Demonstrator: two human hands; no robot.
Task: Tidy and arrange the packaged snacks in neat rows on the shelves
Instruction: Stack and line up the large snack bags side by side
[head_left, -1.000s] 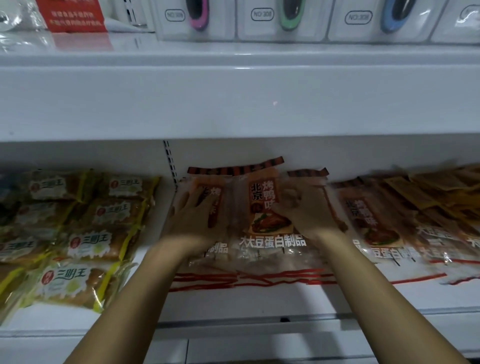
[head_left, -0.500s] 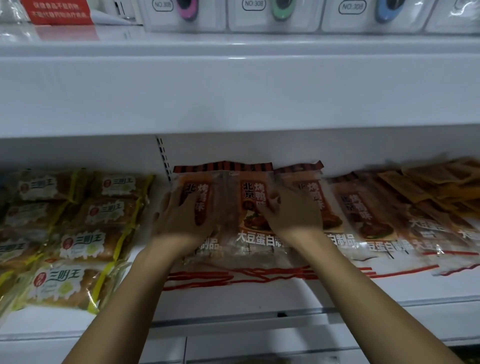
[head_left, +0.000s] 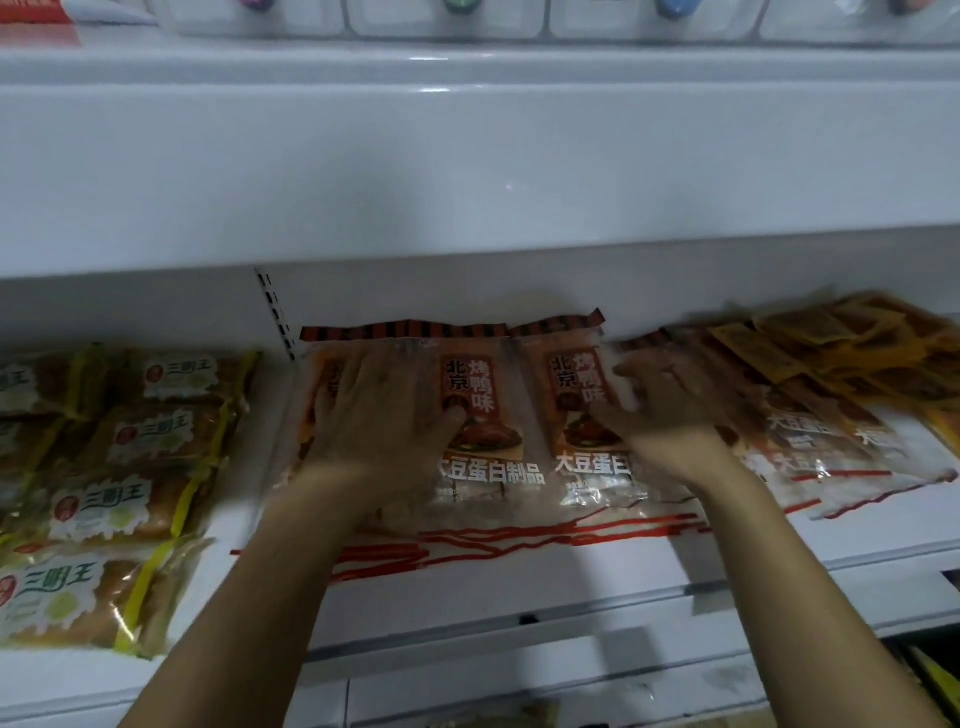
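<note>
Hands flat on the shelf's (head_left: 519, 587) snack packets (head_left: 488, 415) — left hand (head_left: 379, 421) at nine o'clock pinning one, right hand (head_left: 660, 410) at three o'clock, blurred, fingers seemingly straight — squaring the row.

The view is dim and bluish-grey, lit softly from above. Small glints sit on the glossy white metal upper shelf (head_left: 467, 171), while the recess beneath falls into shade. Motion blur smears the right hand (head_left: 670, 410) and the orange plastic snack packets (head_left: 841, 395) at right. Wide-angle bending curves the shelf edges towards the frame's corners.
</note>
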